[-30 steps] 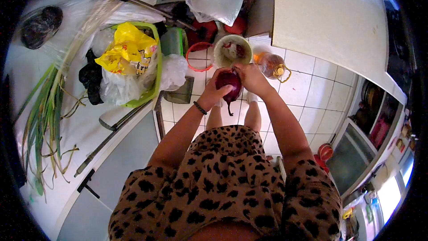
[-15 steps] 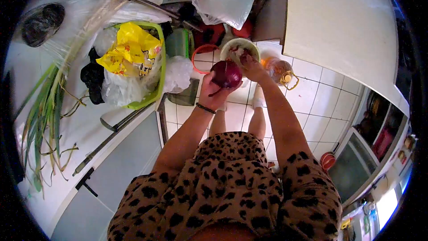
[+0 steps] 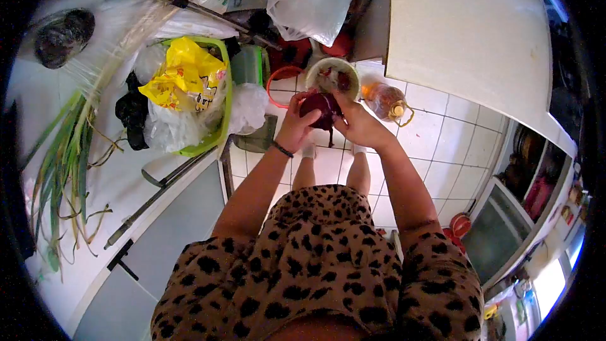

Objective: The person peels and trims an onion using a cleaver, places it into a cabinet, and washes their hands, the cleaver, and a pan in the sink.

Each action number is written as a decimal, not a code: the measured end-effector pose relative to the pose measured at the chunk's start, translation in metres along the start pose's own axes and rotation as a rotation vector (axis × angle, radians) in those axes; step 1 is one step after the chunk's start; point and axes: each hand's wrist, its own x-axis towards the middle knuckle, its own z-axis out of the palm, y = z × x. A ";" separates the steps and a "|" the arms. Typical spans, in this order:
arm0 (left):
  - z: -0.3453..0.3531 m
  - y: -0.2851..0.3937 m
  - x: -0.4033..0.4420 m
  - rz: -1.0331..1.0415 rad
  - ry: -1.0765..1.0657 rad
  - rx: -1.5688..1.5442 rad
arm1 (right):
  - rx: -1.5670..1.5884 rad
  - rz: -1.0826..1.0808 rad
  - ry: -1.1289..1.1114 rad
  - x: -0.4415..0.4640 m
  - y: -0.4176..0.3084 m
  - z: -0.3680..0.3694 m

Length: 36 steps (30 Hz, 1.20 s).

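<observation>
Between my two hands, in front of my body, is a dark purple red onion (image 3: 319, 108). My left hand (image 3: 295, 127) is closed around its left side, thumb across the front. On the other side, my right hand (image 3: 365, 127) grips the onion with thumb and fingers; some fingertips are hidden behind it. A thin dark strip of peel (image 3: 331, 137) dangles from the underside. Just beyond the onion stands a pale round bin (image 3: 355, 76) with purple peel scraps (image 3: 333, 77) inside.
A bottle of amber liquid (image 3: 386, 101) stands on the tiled floor right of the bin. To the left, a green basket (image 3: 228, 98) holds a yellow bag (image 3: 187, 76). Long green onions (image 3: 72, 151) lie on the left counter, and a white panel (image 3: 467, 38) juts in at upper right.
My right hand has come back from over the bin and now grips the onion. The onion has turned and sits slightly lower, with a peel strip hanging underneath. The view has shifted slightly.
</observation>
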 end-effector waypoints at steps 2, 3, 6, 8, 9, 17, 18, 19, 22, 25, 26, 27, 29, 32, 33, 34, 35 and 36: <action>-0.007 0.010 -0.001 -0.051 -0.074 0.295 | -0.033 -0.034 -0.040 -0.003 -0.004 0.000; -0.010 0.012 0.002 -0.049 -0.074 0.294 | -0.035 -0.035 -0.040 -0.003 -0.007 0.001; -0.016 0.013 0.003 -0.085 -0.202 0.639 | -0.255 0.035 -0.046 -0.004 -0.017 0.008; -0.015 0.012 0.001 -0.078 -0.153 0.618 | -0.534 -0.074 0.217 -0.004 -0.021 0.008; -0.015 0.011 0.001 -0.070 -0.107 0.597 | -0.535 -0.074 0.217 -0.003 -0.017 0.013; -0.009 -0.013 -0.003 0.015 0.047 0.533 | -0.271 0.066 0.365 0.000 -0.009 0.026; -0.008 -0.015 -0.004 -0.002 0.112 0.538 | -0.272 0.069 0.364 0.000 -0.009 0.028; -0.007 -0.016 -0.006 -0.003 0.111 0.536 | -0.185 0.131 0.406 0.000 -0.008 0.030; -0.003 -0.018 -0.014 0.072 0.102 0.556 | -0.022 0.248 0.480 0.000 0.015 0.036; 0.002 -0.013 -0.018 0.039 0.113 0.182 | -0.016 0.256 0.511 -0.002 0.068 0.051; 0.001 -0.011 -0.015 0.022 0.016 -0.045 | -0.054 0.297 0.492 -0.002 0.079 0.054; 0.001 -0.010 -0.012 0.006 -0.082 -0.271 | -0.092 0.336 0.472 -0.001 0.086 0.054; -0.003 -0.005 -0.012 -0.084 -0.095 -0.461 | -0.110 0.366 0.438 0.005 0.100 0.053; -0.009 -0.002 -0.005 -0.167 -0.361 -0.627 | -0.236 0.209 0.332 0.021 0.136 0.054; -0.009 -0.001 -0.004 -0.203 -0.378 -0.644 | -0.235 0.209 0.333 0.027 0.142 0.052; -0.009 0.000 -0.003 -0.240 -0.393 -0.660 | -0.368 0.196 0.248 0.031 0.147 0.051; -0.008 0.001 -0.003 -0.241 -0.391 -0.659 | -0.499 0.182 0.160 0.032 0.150 0.051; -0.005 0.002 -0.002 -0.208 -0.360 -0.620 | -0.498 0.182 0.161 0.032 0.144 0.050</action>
